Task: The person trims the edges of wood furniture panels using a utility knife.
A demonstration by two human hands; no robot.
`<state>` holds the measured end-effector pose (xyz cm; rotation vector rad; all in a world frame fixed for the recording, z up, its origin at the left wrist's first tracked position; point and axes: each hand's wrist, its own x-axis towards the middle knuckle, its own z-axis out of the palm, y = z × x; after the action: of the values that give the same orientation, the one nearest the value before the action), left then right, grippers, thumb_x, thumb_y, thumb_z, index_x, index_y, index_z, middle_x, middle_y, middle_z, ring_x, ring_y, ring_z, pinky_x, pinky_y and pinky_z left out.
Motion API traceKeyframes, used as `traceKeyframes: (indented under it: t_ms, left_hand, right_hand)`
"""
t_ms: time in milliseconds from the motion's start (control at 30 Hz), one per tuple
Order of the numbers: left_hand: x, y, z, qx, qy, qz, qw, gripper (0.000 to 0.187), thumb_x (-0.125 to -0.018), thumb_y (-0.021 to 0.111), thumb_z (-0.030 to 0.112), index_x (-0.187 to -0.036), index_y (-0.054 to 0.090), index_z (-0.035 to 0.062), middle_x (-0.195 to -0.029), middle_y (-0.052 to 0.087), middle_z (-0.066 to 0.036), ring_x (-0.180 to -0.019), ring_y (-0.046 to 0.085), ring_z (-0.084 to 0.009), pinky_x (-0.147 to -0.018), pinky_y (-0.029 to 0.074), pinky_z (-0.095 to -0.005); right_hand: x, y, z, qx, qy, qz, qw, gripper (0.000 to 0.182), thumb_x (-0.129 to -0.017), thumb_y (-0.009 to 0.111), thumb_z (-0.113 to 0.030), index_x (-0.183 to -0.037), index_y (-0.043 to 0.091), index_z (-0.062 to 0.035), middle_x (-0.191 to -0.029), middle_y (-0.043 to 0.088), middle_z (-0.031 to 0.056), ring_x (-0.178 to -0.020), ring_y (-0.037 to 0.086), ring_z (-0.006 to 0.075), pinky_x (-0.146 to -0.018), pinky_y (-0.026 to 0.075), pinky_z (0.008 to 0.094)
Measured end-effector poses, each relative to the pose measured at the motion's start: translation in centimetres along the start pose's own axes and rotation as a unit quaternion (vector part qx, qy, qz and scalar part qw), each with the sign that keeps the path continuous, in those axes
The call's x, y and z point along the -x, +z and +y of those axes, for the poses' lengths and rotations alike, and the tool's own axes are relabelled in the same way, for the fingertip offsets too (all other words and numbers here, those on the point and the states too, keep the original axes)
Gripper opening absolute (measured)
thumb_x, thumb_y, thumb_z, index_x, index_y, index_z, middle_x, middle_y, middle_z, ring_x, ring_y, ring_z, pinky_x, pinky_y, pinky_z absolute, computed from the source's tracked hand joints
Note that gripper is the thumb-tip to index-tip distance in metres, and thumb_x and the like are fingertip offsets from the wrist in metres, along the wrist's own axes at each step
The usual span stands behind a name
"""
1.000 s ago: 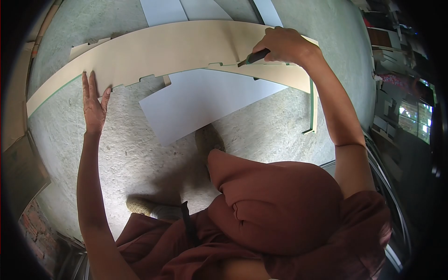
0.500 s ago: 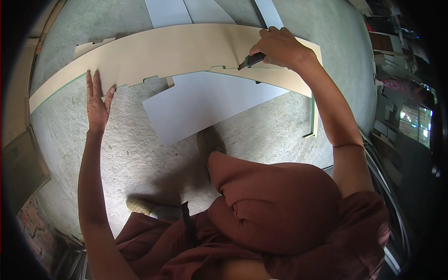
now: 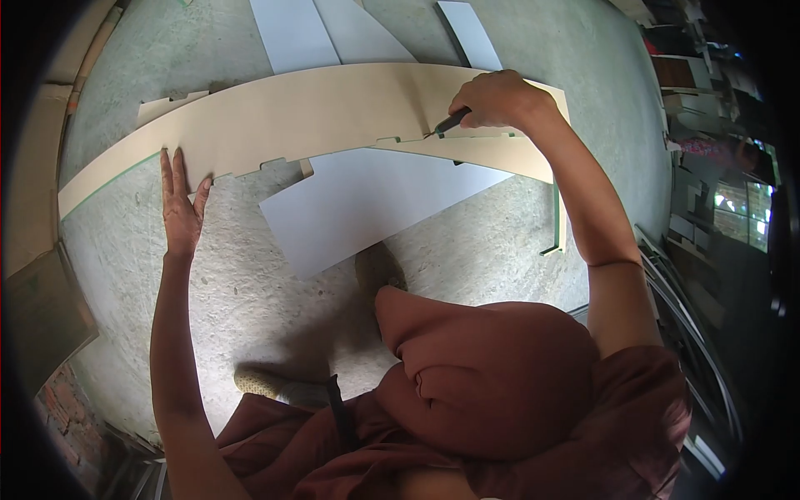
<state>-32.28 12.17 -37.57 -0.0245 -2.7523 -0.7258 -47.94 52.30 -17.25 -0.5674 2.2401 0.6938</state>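
Observation:
A long cream board [image 3: 292, 117] with green edges lies across the floor ahead of me, notches cut along its near side. My left hand [image 3: 182, 208] rests against that near edge at the left, fingers stretched out on the board and thumb apart. In my right hand [image 3: 504, 98] is a dark utility knife [image 3: 452, 122] with green near its blade. The blade tip meets the board by its near edge, just right of a small notch. My curled fingers partly hide the knife's handle.
A white panel [image 3: 375, 204] lies under the board's near side. Other white panels [image 3: 296, 37] and a dark-edged strip [image 3: 471, 35] lie beyond it. My shoe [image 3: 381, 267] is close to the white panel. Long metal strips [image 3: 687, 333] lie at the right; cardboard [image 3: 37, 175] stands left.
The whole view has shifted, so the board appears lower. My right hand has turned the knife, which shows narrower now, its tip still by the notch. My left hand stays on the edge.

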Motion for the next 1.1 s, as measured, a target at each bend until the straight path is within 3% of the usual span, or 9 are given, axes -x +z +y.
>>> traceKeyframes:
  t_ms: [300, 367, 600, 667, 900, 967, 1100]
  left_hand:
    - [-0.2, -0.1, 0.0, 0.015, -0.022, -0.012, 1.000, 0.066, -0.093, 0.056, 0.037, -0.146, 0.028, 0.0082, -0.154, 0.018, -0.018, -0.137, 0.029, -0.0374, -0.108, 0.036, -0.0451]
    - [-0.2, 0.0, 0.0, 0.016, -0.029, -0.015, 0.999, 0.066, -0.093, 0.055, 0.038, -0.146, 0.028, 0.0088, -0.154, 0.018, -0.018, -0.138, 0.029, -0.0370, -0.108, 0.036, -0.0453]
    - [-0.1, 0.1, -0.3, 0.023, -0.023, -0.013, 0.999, 0.067, -0.093, 0.055, 0.039, -0.147, 0.027, 0.0092, -0.154, 0.018, -0.018, -0.138, 0.028, -0.0367, -0.109, 0.035, -0.0453]
    - [-0.1, 0.2, -0.4, 0.013, -0.018, -0.008, 1.000, 0.067, -0.093, 0.055, 0.039, -0.147, 0.027, 0.0091, -0.154, 0.018, -0.018, -0.138, 0.028, -0.0367, -0.109, 0.036, -0.0452]
    - [-0.1, 0.2, -0.1, 0.016, -0.026, -0.012, 0.999, 0.067, -0.093, 0.054, 0.040, -0.147, 0.027, 0.0104, -0.154, 0.018, -0.016, -0.138, 0.028, -0.0358, -0.109, 0.036, -0.0456]
    - [0.0, 0.2, -0.3, 0.014, -0.029, -0.011, 0.999, 0.067, -0.093, 0.054, 0.041, -0.147, 0.028, 0.0112, -0.155, 0.017, -0.015, -0.139, 0.028, -0.0355, -0.109, 0.036, -0.0459]
    - [0.0, 0.2, -0.2, 0.018, -0.035, -0.015, 0.999, 0.067, -0.093, 0.054, 0.041, -0.147, 0.027, 0.0118, -0.155, 0.017, -0.015, -0.138, 0.028, -0.0354, -0.108, 0.037, -0.0458]
  right_hand:
    - [-0.2, 0.3, 0.5, -0.007, 0.039, -0.002, 0.999, 0.018, -0.085, 0.062, -0.031, -0.095, 0.072, -0.0207, -0.084, 0.069, 0.0000, -0.085, 0.066, 0.0192, -0.071, 0.049, 0.0352]
    - [0.3, 0.1, 0.4, -0.016, 0.056, -0.027, 0.998, 0.023, -0.087, 0.061, -0.031, -0.106, 0.069, -0.0200, -0.091, 0.070, 0.0003, -0.088, 0.065, 0.0187, -0.077, 0.050, 0.0341]
    - [0.8, -0.1, 1.2, -0.048, 0.071, -0.065, 0.994, 0.026, -0.087, 0.059, -0.031, -0.106, 0.069, -0.0171, -0.088, 0.070, 0.0021, -0.083, 0.065, 0.0197, -0.074, 0.051, 0.0349]
    - [0.3, 0.7, 1.9, -0.066, 0.044, -0.001, 0.997, 0.021, -0.083, 0.058, -0.029, -0.078, 0.068, -0.0118, -0.065, 0.063, 0.0023, -0.060, 0.064, 0.0171, -0.060, 0.050, 0.0332]
    - [0.5, 0.7, 1.6, -0.084, 0.046, 0.008, 0.995, 0.025, -0.084, 0.055, -0.032, -0.077, 0.068, -0.0112, -0.064, 0.063, 0.0033, -0.060, 0.063, 0.0168, -0.059, 0.049, 0.0335]
    - [1.4, -0.2, 1.2, -0.065, 0.055, -0.057, 0.995, 0.024, -0.084, 0.055, -0.032, -0.081, 0.070, -0.0134, -0.070, 0.066, 0.0026, -0.067, 0.065, 0.0177, -0.061, 0.050, 0.0337]
    - [2.1, 1.0, 2.0, -0.068, 0.053, -0.010, 0.996, 0.022, -0.084, 0.058, -0.032, -0.092, 0.072, -0.0187, -0.081, 0.069, 0.0013, -0.079, 0.066, 0.0181, -0.068, 0.051, 0.0335]
